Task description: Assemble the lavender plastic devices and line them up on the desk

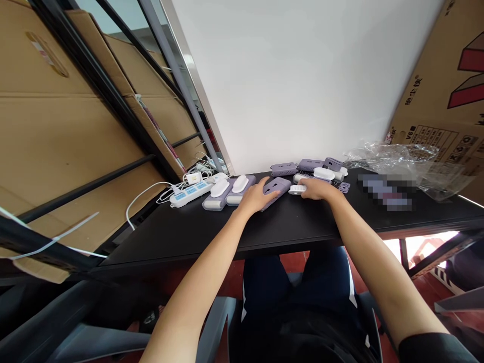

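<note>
While a purple casing (279, 187) is held on the desk (291, 227) by the parted fingers of the left hand (257, 195), a white ribbed piece (296, 189), its right end hidden, is pinched by the right hand (317, 188); behind, crowded parts (310, 165) are partly obscured.

Left of you: one white power strip (191, 193) with blue socket faces; tangled pale cables (207, 165); brown cardboard (68, 166); black metal frame (94, 74). Before you: white panel (302, 75). Right of you: crumpled clear plastic (401, 153), printed carton (427, 111) behind.
</note>
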The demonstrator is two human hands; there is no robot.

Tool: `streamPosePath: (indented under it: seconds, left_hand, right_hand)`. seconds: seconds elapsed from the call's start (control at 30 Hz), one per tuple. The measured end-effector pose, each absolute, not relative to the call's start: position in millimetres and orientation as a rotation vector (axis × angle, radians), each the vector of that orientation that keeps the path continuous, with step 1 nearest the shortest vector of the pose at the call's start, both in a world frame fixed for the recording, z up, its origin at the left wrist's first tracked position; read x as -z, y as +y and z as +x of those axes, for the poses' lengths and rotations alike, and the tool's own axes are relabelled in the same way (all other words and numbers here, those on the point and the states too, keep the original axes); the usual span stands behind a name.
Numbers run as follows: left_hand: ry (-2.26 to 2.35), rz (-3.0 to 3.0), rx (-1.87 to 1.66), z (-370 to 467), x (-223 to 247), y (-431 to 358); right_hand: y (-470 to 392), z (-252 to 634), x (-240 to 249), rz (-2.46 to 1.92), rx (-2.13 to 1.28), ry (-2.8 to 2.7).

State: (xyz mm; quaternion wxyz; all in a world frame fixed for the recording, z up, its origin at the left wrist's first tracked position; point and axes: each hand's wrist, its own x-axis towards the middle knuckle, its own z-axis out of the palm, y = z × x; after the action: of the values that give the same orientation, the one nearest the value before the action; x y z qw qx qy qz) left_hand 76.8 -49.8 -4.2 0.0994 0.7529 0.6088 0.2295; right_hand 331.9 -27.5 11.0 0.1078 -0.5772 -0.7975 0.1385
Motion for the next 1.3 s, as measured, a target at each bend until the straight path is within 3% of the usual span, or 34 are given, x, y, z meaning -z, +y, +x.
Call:
streamPosePath:
  seconds: [0.13,0.37,0.7,1.1,1.3]
  left_hand:
    - [1.808,2.155,-0.616,75.0,4.9,-49.8]
    - [1.599,2.005,-1.135,79.6,15.1,-38.3]
    - [1.107,1.616,-1.379,102.2,30.0,-39.0]
    - [0.912,1.922,-1.176,120.6,31.9,-45.9]
    - [0.914,1.919,-1.162,123.5,35.5,-45.4]
  right_hand:
    - [-25.0,321.4,-4.8,-1.624,-0.441,-2.166]
    - [-32.3,303.0,-4.8,-1.269,-1.059,-1.614]
    - [-36.1,281.5,-0.4,-1.157,-1.024,-1.411]
    - [-23.1,265.0,23.4,-1.010,-0.807,-1.188]
    - [-18.6,264.4,20.8,-0.828,-0.941,-1.023]
